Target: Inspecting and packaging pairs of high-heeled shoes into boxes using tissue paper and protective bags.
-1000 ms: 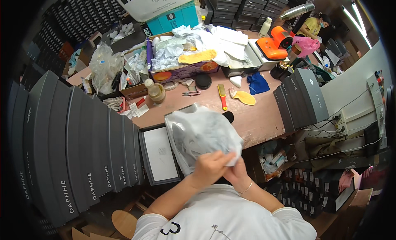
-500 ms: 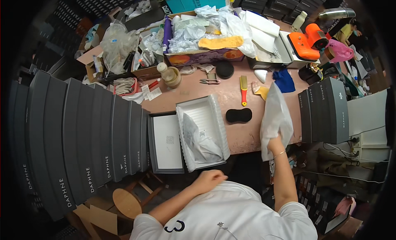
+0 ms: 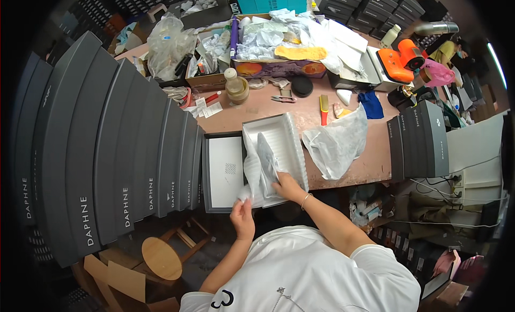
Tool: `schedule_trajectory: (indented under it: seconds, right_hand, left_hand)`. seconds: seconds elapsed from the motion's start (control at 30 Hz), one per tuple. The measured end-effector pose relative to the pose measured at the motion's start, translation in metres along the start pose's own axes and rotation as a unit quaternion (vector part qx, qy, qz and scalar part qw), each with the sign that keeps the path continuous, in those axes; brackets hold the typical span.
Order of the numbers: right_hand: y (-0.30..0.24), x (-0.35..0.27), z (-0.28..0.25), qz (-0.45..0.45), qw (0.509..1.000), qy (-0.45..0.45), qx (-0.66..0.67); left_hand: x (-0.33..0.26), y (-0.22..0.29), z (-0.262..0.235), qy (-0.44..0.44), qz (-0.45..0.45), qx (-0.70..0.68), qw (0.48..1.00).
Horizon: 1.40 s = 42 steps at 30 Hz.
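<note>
An open grey shoebox lined with ribbed white foam sits at the table's front edge. Inside it a flat item wrapped in thin translucent white material stands tilted; what it wraps is hidden. My right hand reaches into the box with its fingers closed on the lower end of this wrapped item. At the box's near left corner my left hand pinches the edge of the foam lining. The box lid lies just left of the box. A crumpled white non-woven bag lies to the right.
Stacked grey shoeboxes stand at left and right. Behind are a yellow-and-red brush, a blue cloth, a glue bottle, a carton of crumpled paper and an orange machine. A wooden stool stands below left.
My right hand has let go of the white bag and moved left into the box, onto the wrapped item. My left hand has come up to the foam. The bag now covers the black sponge's place.
</note>
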State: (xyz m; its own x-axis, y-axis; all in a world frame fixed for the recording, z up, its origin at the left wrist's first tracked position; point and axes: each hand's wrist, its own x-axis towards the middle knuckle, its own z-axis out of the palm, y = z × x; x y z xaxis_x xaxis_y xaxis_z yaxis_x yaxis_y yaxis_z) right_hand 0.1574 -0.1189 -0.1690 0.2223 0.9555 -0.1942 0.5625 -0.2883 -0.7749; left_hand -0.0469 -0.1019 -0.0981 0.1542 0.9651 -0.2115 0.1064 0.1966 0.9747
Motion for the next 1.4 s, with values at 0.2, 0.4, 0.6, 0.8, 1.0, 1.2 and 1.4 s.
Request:
schedule_trajectory:
  seconds: [0.2, 0.4, 0.6, 0.8, 1.0, 1.2, 1.4]
  right_hand:
    - [-0.027, -0.011, -0.007, -0.068, 0.996, 0.058, -0.026]
    - [-0.066, 0.002, -0.086, -0.015, 0.998, -0.057, -0.036]
    - [0.027, 0.029, -0.159, -0.043, 0.891, 0.195, -0.408]
    - [0.073, -0.001, -0.201, 0.046, 0.968, 0.211, -0.126]
    - [0.001, 0.004, -0.191, 0.031, 0.939, 0.175, -0.295]
    - [0.075, -0.002, -0.222, 0.061, 0.933, 0.305, -0.180]
    - [0.019, -0.047, -0.331, -0.017, 0.880, 0.444, 0.166]
  left_hand:
    - [0.013, 0.051, 0.031, -0.228, 0.390, 0.254, 0.855]
    - [0.033, 0.023, 0.015, -0.153, 0.282, 0.263, 0.910]
    - [0.124, 0.024, 0.126, -0.545, 0.188, 0.685, 0.445]
    - [0.132, -0.001, 0.128, -0.405, 0.300, 0.607, 0.615]
    - [0.123, -0.002, 0.122, -0.375, 0.327, 0.422, 0.758]
    - [0.078, 0.052, 0.095, -0.307, 0.276, 0.205, 0.888]
    - [0.083, 0.056, 0.139, -0.386, 0.008, -0.024, 0.922]
